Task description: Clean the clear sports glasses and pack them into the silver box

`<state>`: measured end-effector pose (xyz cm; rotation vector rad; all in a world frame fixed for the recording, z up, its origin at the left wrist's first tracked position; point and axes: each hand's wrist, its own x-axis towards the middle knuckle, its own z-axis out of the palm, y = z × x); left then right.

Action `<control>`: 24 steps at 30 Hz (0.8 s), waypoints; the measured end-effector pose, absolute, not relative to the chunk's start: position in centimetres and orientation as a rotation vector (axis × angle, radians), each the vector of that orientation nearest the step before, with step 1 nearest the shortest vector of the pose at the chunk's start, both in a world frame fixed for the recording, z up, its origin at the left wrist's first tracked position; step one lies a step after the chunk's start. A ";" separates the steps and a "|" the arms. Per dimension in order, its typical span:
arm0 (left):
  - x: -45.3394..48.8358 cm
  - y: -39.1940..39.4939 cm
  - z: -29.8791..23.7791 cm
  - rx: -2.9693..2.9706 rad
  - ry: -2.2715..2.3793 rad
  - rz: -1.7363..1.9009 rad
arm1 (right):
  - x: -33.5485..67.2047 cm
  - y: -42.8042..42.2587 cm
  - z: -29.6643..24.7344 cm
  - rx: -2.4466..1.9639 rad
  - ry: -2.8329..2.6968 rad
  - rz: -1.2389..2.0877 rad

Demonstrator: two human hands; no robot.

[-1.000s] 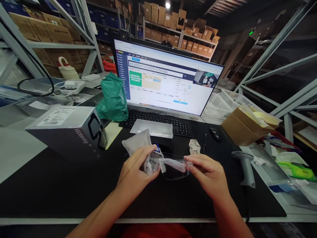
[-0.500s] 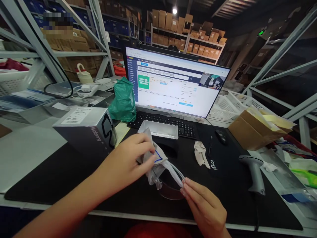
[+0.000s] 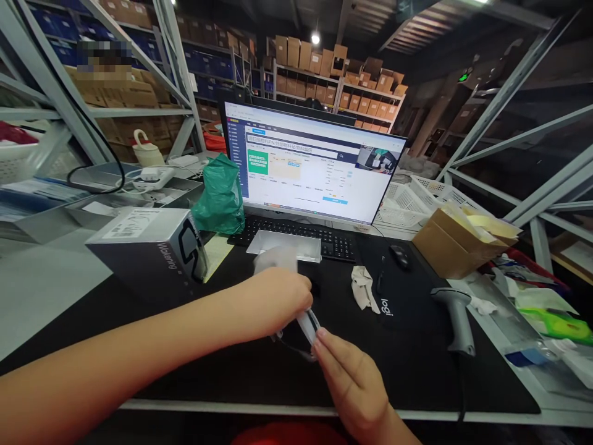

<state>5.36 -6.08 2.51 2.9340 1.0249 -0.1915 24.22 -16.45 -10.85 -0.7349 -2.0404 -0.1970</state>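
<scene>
My left hand (image 3: 275, 300) is closed over a translucent plastic bag (image 3: 274, 258), its fingers curled down and partly hidden behind the back of the hand. The bag is blurred where it sticks up beyond my knuckles. From under my left fingers runs a slim, pale item with a dark edge (image 3: 307, 326); its kind is not clear. Its near end is pinched between the fingers and thumb of my right hand (image 3: 349, 377). Just beyond my left hand lies an open silvery tray (image 3: 306, 248), against the keyboard (image 3: 340, 247).
On the left stand a grey printed box (image 3: 148, 259) and a green plastic bag (image 3: 218, 198). A monitor (image 3: 306, 167) rises behind the keyboard. To the right lie crumpled pale material (image 3: 364, 289), a mouse (image 3: 399, 257), a barcode scanner (image 3: 458, 318) and a cardboard box (image 3: 451, 244).
My left hand has turned over and closed around the bag, where its fingers were spread before. The bag's blue-marked part is now hidden. The view has shifted slightly, while my right hand keeps its pinch.
</scene>
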 end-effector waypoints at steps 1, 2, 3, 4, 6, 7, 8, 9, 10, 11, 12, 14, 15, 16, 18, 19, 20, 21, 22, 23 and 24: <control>5.2 -5.8 2.6 2.935 0.910 -0.153 | 23.9 -16.3 -10.7 -0.744 -2.013 -0.197; 4.9 -5.5 2.7 2.915 0.808 -0.092 | 23.6 -16.1 -10.5 -0.761 -1.977 -0.186; 4.5 -5.3 2.7 2.874 0.724 -0.006 | 23.4 -15.9 -10.3 -0.786 -1.933 -0.166; 3.9 -5.2 2.6 2.815 0.672 0.111 | 23.2 -15.7 -10.2 -0.819 -1.882 -0.132; 2.3 -5.5 1.8 2.679 0.722 0.423 | 23.2 -15.3 -10.3 -0.909 -1.731 0.001; 1.5 -6.1 1.1 2.606 0.832 0.625 | 23.2 -15.1 -10.4 -0.954 -1.630 0.096; 0.8 -6.9 0.0 2.523 0.996 0.841 | 23.2 -14.9 -10.7 -0.998 -1.525 0.201; 0.3 -8.0 -1.3 2.419 1.193 1.042 | 23.3 -14.8 -11.0 -1.033 -1.426 0.307; 0.0 -9.2 -2.9 2.290 1.411 1.231 | 23.3 -14.7 -11.4 -1.057 -1.345 0.407; 0.0 -10.4 -4.5 2.194 1.575 1.311 | 23.2 -14.7 -11.8 -1.068 -1.292 0.494; 0.3 -11.4 -6.1 2.162 1.650 1.278 | 23.2 -14.7 -12.2 -1.070 -1.267 0.567; 1.6 -12.8 -8.5 2.143 1.747 1.144 | 22.9 -14.9 -12.9 -1.056 -1.271 0.674; 2.3 -13.1 -9.2 2.120 1.820 1.092 | 22.8 -15.1 -13.1 -1.048 -1.287 0.708; 3.0 -13.1 -9.5 2.085 1.900 1.024 | 22.7 -15.3 -13.3 -1.047 -1.307 0.727; 4.0 -12.6 -9.1 2.019 2.038 0.832 | 22.7 -15.8 -13.5 -1.057 -1.356 0.703; 4.3 -12.2 -8.7 2.000 2.078 0.720 | 22.7 -16.0 -13.5 -1.063 -1.390 0.662; 4.5 -11.9 -8.3 1.997 2.095 0.621 | 22.7 -16.3 -13.5 -1.070 -1.430 0.601; 4.7 -11.7 -8.0 2.009 2.098 0.549 | 22.7 -16.6 -13.5 -1.076 -1.470 0.522; 4.9 -11.6 -7.9 2.029 2.100 0.510 | 22.6 -16.8 -13.5 -1.083 -1.509 0.436; 5.1 -11.6 -8.1 2.062 2.097 0.508 | 22.5 -17.0 -13.5 -1.088 -1.543 0.351; 5.4 -11.7 -8.5 2.119 2.065 0.535 | 22.4 -17.1 -13.5 -1.093 -1.572 0.280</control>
